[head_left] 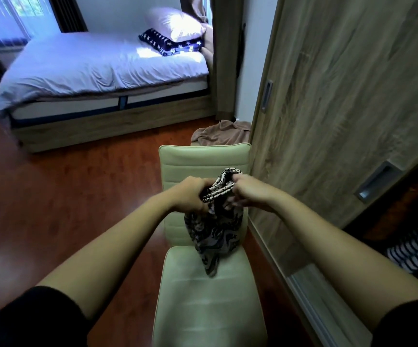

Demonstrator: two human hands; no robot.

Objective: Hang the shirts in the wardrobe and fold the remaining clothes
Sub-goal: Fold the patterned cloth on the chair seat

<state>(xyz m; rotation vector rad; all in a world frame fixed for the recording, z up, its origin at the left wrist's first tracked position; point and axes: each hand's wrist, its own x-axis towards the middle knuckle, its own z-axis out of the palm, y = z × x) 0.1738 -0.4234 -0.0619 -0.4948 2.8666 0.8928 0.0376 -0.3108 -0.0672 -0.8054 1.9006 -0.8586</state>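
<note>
Both hands at frame centre: left hand (190, 194) and right hand (246, 191) each grip bunched top of patterned garment (214, 236), likely hunting edges for folding; tail drapes onto chair (203, 296) seat.

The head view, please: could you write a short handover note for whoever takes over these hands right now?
Left hand and right hand: both grip the bunched top of a black-and-cream patterned cloth garment, which hangs over the seat of the cream padded chair.
Elsewhere: a crumpled tan garment lies on the floor behind the chair, beside the wood-grain wardrobe door; black-and-white striped fabric shows in the opening at right.
Done: no folded piece in view.
Left: fold or hang the held garment, then the tan one.
</note>
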